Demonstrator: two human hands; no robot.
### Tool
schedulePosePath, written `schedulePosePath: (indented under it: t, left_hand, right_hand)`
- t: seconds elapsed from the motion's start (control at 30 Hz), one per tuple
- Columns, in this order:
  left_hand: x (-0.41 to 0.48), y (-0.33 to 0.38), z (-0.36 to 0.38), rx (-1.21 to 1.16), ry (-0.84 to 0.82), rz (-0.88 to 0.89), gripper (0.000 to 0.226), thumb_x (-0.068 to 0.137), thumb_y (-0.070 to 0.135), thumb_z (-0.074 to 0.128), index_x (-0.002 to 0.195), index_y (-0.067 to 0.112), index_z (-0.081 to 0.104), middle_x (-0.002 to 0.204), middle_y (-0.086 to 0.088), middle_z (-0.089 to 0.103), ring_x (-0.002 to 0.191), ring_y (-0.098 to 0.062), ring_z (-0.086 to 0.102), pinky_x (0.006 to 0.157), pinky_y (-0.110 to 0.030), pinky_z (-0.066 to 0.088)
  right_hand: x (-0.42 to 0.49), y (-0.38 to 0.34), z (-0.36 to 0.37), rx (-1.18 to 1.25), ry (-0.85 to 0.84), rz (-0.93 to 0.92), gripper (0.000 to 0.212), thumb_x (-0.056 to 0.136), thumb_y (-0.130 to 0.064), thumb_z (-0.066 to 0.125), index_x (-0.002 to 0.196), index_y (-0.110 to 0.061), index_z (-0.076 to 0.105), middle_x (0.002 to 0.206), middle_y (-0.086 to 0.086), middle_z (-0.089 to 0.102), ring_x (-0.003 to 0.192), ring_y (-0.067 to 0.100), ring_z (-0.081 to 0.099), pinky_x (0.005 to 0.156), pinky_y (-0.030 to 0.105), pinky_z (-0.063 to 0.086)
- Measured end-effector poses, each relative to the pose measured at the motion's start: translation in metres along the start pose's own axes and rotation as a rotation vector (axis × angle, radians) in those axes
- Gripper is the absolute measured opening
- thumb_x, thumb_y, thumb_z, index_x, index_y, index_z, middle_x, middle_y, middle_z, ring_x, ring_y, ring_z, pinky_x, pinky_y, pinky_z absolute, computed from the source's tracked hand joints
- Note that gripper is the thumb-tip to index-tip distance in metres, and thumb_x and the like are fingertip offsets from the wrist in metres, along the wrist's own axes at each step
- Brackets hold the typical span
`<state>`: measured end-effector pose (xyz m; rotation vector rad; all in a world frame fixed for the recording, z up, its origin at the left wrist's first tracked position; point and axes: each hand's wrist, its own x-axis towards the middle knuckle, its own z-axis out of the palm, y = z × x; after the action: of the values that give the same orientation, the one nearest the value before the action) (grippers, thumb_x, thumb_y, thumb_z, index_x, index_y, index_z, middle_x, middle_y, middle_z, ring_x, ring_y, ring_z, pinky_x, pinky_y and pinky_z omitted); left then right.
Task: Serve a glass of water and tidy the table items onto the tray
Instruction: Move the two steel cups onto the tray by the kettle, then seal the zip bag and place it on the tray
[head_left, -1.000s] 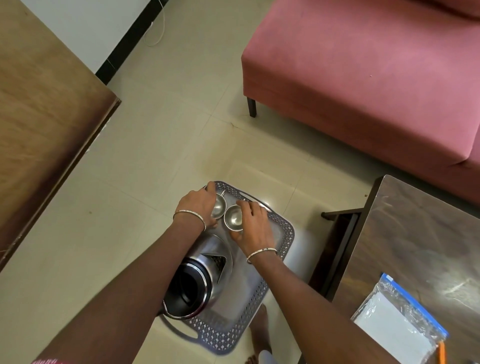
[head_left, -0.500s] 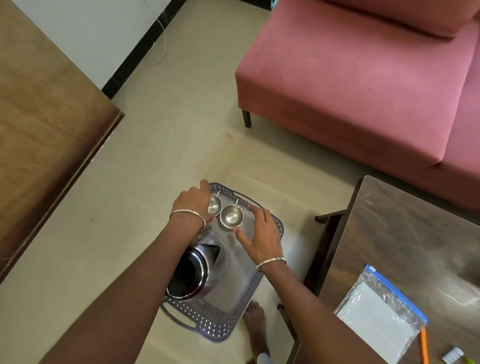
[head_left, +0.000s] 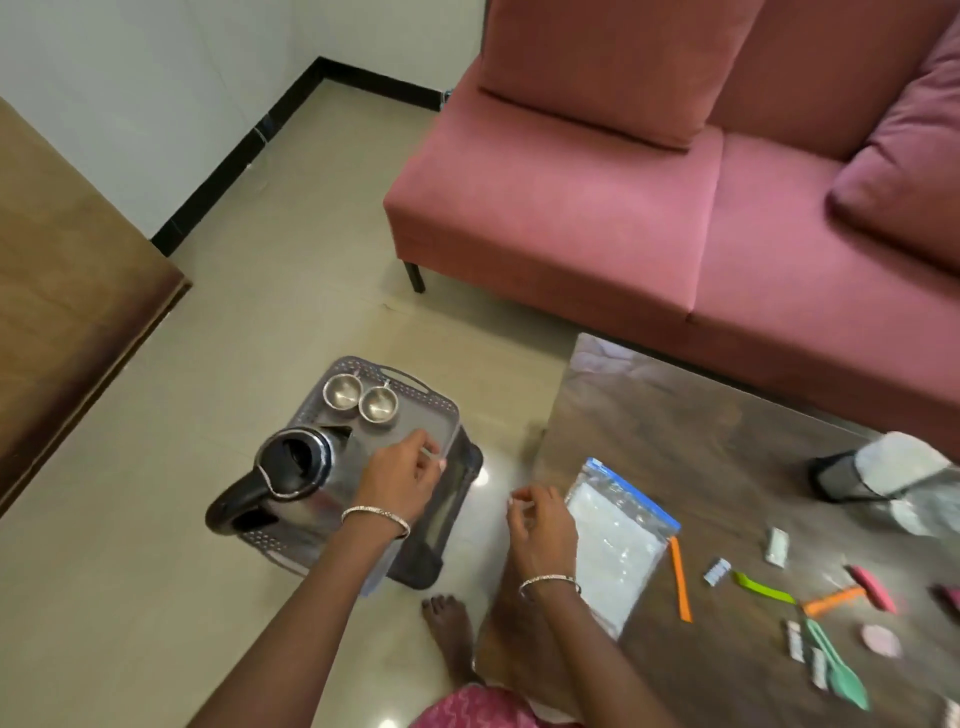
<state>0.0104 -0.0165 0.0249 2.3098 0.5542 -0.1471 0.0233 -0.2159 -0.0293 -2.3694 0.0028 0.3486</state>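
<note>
The grey tray (head_left: 422, 410) sits on a dark stand (head_left: 451, 512) on the floor, just left of the dark wooden counter (head_left: 727, 441). At its far end two steel cups (head_left: 342, 389) (head_left: 378, 405) stand side by side, upright and touching or nearly so. The steel kettle (head_left: 296, 467) fills the tray's near left, lid off and black handle pointing near-left.

The left hand (head_left: 400, 480) hovers over the tray's right side, just right of the kettle and nearer than the cups. Its fingers are loosely curled, and a pale streak by the fingertips is too blurred to tell whether it holds anything. The right hand (head_left: 540, 525) hangs over the gap between the tray and the counter's near-left corner, off the tray entirely. Its fingers are relaxed, with nothing seen in them.

Just right of that hand a zip bag (head_left: 615, 551) lies on the counter, an orange strip (head_left: 680, 579) beside it. A bangle shows on each wrist.
</note>
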Motion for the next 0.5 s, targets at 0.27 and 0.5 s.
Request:
schedulePosePath:
  t: [0.27,0.5]
  left_hand:
    - [-0.084,0.038,0.078,-0.070,-0.211,-0.091,0.009,0.082,0.025,0.070,0.088,0.020,0.066,0.081,0.001,0.072,0.076,-0.014,0.067,0.076,-0.029,0.055]
    - [-0.074,0.064,0.138,-0.067,-0.311,-0.155,0.007,0.083,0.023,0.068,0.079,0.026,0.063,0.079,0.004,0.068,0.077,-0.014,0.064,0.071,-0.024,0.050]
  right_hand:
    - [-0.075,0.081,-0.080,0.067,0.137,0.191,0.009,0.086,-0.013,0.065,0.084,-0.022,0.066,0.085,-0.006,0.065,0.069,0.011,0.062,0.069,0.031,0.050]
    - [-0.073,0.143,-0.115,0.112,0.189,0.387,0.008,0.085,-0.015,0.066,0.082,-0.020,0.070,0.077,-0.005,0.072,0.076,0.017,0.067,0.072,0.033,0.052]
